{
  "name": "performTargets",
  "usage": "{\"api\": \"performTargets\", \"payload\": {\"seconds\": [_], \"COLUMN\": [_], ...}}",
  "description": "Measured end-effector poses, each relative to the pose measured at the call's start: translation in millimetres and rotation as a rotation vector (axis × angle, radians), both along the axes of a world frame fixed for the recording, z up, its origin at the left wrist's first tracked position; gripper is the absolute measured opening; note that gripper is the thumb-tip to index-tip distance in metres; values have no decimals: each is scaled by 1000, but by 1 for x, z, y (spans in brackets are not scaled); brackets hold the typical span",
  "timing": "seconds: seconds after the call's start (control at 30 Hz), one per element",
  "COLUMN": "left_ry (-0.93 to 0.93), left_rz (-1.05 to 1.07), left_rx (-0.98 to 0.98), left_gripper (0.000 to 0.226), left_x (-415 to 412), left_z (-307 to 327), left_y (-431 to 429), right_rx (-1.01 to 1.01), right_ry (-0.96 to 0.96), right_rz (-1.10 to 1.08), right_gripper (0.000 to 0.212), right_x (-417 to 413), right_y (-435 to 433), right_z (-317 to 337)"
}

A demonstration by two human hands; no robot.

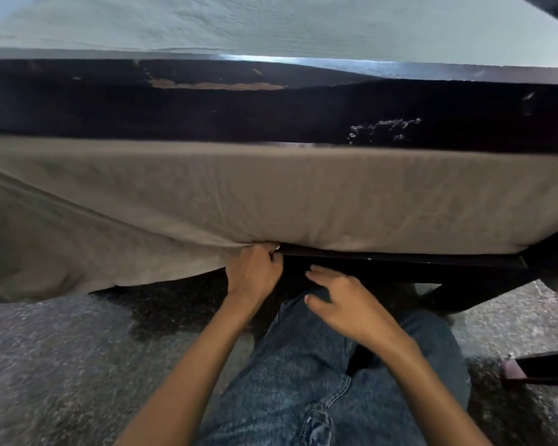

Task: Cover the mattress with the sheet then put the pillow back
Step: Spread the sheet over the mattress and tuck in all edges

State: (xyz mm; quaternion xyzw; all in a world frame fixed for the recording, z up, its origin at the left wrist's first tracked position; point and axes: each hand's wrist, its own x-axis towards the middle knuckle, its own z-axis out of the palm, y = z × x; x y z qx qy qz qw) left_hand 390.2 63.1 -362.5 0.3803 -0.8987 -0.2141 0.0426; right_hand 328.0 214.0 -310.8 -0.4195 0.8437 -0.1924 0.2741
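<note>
Denim-covered knee point(319, 365) fills the bottom of my head view, with speckled floor point(62, 365) on either side of it. Just above, the left hand point(255, 272) has its fingers curled into the hem of the taupe sheet point(271, 201), pinching it right where the mattress's lower edge meets the dark bed rail point(400, 257); the mattress itself is hidden under the cloth. The right hand point(342, 300) holds nothing, its fingers loosely spread just over the knee, near the rail but apart from the sheet. To the right of the pinch the sheet looks tucked in and fairly smooth. To the left it hangs in a slack flap point(45, 252) down toward the floor. I judge the tuck about half done along this side. My worry is that a one-handed pull could drag the tucked stretch back out, or bunch the cloth at the pinch, since nothing pins the finished part. The flap could also catch under a knee. Beyond the bed stands a dark board point(271, 107). I see no pillow anywhere.
</note>
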Motion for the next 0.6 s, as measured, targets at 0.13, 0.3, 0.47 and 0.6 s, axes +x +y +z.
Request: {"api": "performTargets", "payload": {"seconds": [0.13, 0.3, 0.47, 0.6], "left_ry": [54, 276, 365, 370], "left_rz": [-205, -20, -55, -56], "left_rx": [-79, -206, -213, -317], "left_gripper": [44, 36, 37, 37], "left_x": [38, 97, 117, 112], "left_z": [2, 9, -12, -27], "left_y": [5, -18, -43, -51], "right_rx": [-234, -277, -191, -100], "right_ry": [133, 344, 481, 523], "right_rz": [-36, 15, 48, 15], "right_gripper": [42, 48, 64, 82], "right_x": [14, 27, 33, 43], "right_y": [-23, -48, -58, -73], "right_z": [-22, -39, -46, -51]}}
